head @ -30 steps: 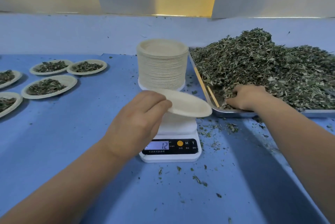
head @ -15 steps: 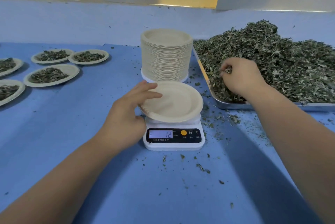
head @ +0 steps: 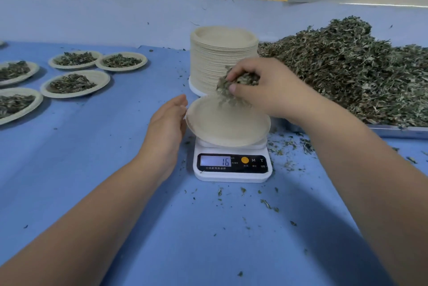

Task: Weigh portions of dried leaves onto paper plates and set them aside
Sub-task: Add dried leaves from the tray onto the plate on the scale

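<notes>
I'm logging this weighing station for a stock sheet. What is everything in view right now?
scale: one, white, centre, display reads 16
plate: one, beige, on the scale
plate stack: one, beige, behind the scale
filled plates: five plainly seen, beige with green leaves, left
leaf pile: one, green-brown, on the tray
tray: one, grey metal, right
crumbs: many, green, scattered round the scale
table: one, blue cover
left hand: open, at the plate's left rim
right hand: over the plate, grips a handful of leaves
</notes>
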